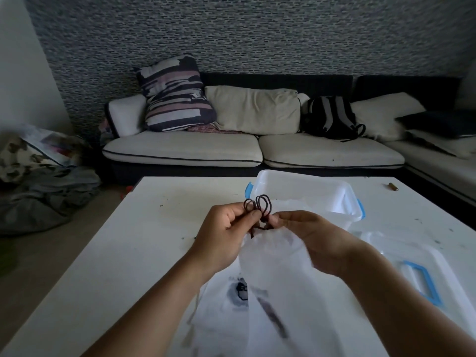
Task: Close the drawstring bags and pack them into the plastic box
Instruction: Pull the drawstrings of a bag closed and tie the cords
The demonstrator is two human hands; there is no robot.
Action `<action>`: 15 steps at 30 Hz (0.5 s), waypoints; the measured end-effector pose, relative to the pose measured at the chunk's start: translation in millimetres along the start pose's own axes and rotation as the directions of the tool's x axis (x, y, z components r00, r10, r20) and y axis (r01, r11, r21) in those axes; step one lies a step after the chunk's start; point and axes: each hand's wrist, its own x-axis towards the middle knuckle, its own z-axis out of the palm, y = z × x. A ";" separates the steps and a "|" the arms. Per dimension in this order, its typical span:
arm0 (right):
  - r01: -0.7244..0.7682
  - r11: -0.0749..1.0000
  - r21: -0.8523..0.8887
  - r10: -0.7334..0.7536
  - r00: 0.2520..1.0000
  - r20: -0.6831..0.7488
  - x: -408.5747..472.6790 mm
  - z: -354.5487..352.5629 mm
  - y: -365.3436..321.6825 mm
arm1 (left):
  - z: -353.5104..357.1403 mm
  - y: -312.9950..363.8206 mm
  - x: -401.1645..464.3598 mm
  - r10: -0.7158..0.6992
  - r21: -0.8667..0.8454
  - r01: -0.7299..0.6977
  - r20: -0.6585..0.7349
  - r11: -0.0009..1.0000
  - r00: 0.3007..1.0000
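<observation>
A white drawstring bag [273,256] hangs between my hands above the white table [144,240], its mouth gathered at the top. My left hand [226,233] pinches dark cord loops [260,204] that stick up from the mouth. My right hand [309,235] pinches the cord at the gathered neck. Another white bag with a dark print [231,305] lies flat on the table under my forearms. The clear plastic box [304,191] with blue latches stands open just beyond my hands.
The box lid [422,276] with a blue handle lies on the table at the right. A small brown object [393,186] sits at the far right edge. Beyond the table are a sofa with cushions and a backpack [332,117]; a pile of cloth lies on the floor at left.
</observation>
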 end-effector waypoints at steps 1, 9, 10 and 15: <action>0.008 1.000 -0.012 -0.008 1.000 -0.029 -1.0 0.6 -1.4 | 0.3 0.3 -0.8 -0.010 -0.017 0.010 0.011 1.000 1.000; 0.037 0.938 -0.345 -0.112 0.973 -0.202 5.7 -12.8 -8.2 | -8.4 -1.2 2.0 -0.017 -0.094 0.012 -0.049 0.995 0.999; 0.044 0.911 -0.409 -0.147 0.964 -0.222 6.1 -17.0 -7.9 | -11.2 -4.9 2.5 -0.018 -0.052 0.016 -0.037 0.999 0.999; 0.156 0.876 -0.457 -0.232 0.966 -0.115 7.4 -4.7 -3.9 | -10.9 -10.2 -0.1 -0.040 0.070 0.036 0.058 0.997 0.998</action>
